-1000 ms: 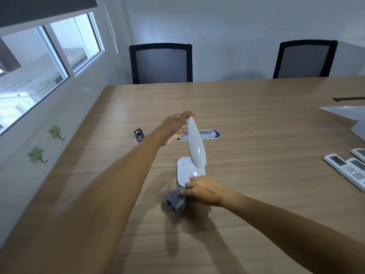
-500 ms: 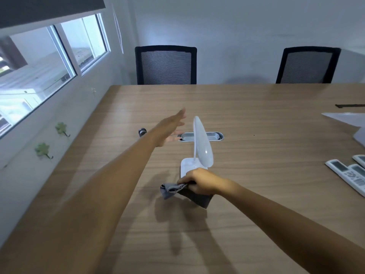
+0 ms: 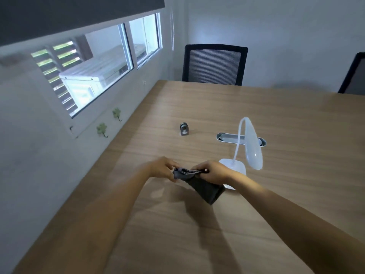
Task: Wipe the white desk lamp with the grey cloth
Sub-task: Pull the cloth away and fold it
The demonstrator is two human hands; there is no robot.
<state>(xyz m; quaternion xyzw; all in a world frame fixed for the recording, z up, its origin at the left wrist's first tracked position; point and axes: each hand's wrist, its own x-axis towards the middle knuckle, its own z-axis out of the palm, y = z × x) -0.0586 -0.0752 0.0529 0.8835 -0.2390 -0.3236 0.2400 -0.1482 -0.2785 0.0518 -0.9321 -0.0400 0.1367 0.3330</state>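
Note:
The white desk lamp (image 3: 253, 148) stands on the wooden table (image 3: 296, 194), its long head drooping down to the right over its flat base. Left of the base, both hands hold the grey cloth (image 3: 203, 186) above the table. My left hand (image 3: 163, 169) pinches the cloth's left top corner. My right hand (image 3: 213, 172) grips its right top edge, and the rest of the cloth hangs down below it. Neither hand touches the lamp. The near corner of the lamp's base is hidden behind my right wrist.
A small metal cylinder-shaped object (image 3: 184, 129) sits on the table behind the hands. A silver cable grommet (image 3: 227, 137) is set into the tabletop behind the lamp. Two black mesh chairs (image 3: 214, 65) stand at the far edge. A wall with a window runs along the left.
My left hand left the lamp's head and came back to take the cloth's left corner. My right hand lifted the cloth off the table. The view swung left.

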